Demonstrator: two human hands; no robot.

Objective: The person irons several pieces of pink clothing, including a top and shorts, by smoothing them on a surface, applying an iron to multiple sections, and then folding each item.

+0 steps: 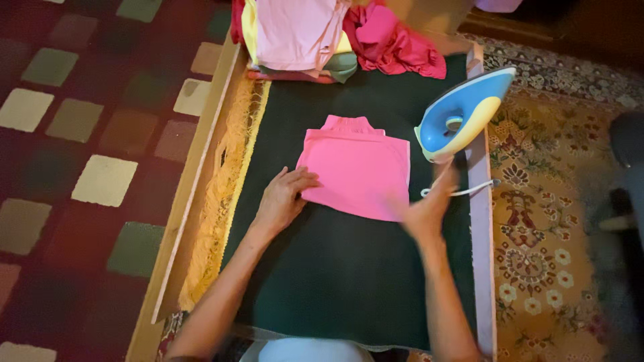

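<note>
- The folded pink garment (355, 167) lies mid-worktop (335, 268) on the dark green cover.
- The left hand (282, 200) presses flat on its near-left corner; the right hand (429, 209) (blurred) hovers open at its right edge, below the upright iron (463, 114).
- Judged step: smoothing the fold; next calls for grasping the iron.

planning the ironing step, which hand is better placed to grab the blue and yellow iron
Right, probably. The right hand is raised by the folded pink garment's right edge, just below the upright blue and yellow iron. The left hand lies flat on the garment's left edge, farther away, pinning it.
</note>
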